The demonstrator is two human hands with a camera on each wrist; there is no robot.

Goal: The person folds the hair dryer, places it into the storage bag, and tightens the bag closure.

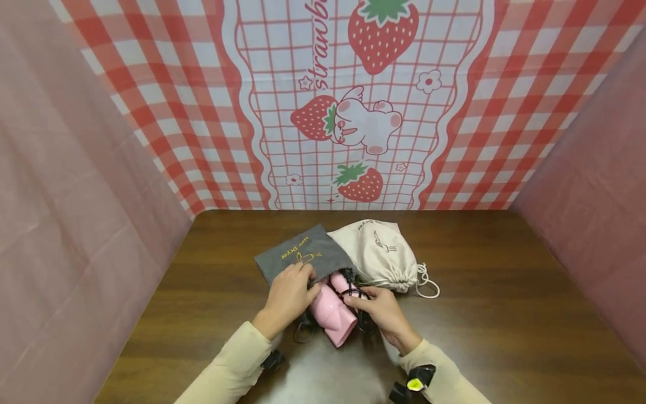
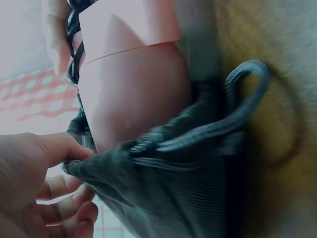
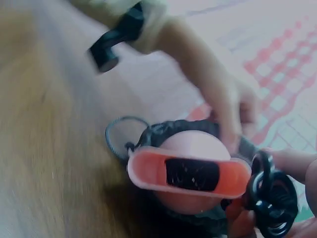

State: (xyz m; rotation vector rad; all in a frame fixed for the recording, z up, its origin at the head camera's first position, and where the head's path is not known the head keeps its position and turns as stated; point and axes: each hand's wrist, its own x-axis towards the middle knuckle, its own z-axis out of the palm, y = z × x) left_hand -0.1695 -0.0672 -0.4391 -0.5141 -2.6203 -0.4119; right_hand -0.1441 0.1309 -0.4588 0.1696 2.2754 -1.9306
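A pink hair dryer (image 1: 330,308) lies partly inside a dark grey drawstring bag (image 1: 282,261), its nozzle sticking out of the mouth towards me. My left hand (image 1: 290,294) pinches the rim of the bag; the left wrist view shows thumb and fingers on the gathered cloth (image 2: 163,193) beside the dryer's body (image 2: 133,94). On the other side, my right hand (image 1: 386,314) holds the looped black cord (image 3: 272,198) beside the dryer's pink handle. The wide flat nozzle (image 3: 143,171) faces the right wrist camera. The dryer's rear end is hidden in the bag.
A cream drawstring bag (image 1: 378,252) with a dryer drawing and white strings lies right behind the grey bag, touching it. Both are on a brown wooden table (image 1: 484,303). A strawberry-print cloth (image 1: 353,112) hangs at the back, with pink cloth at both sides.
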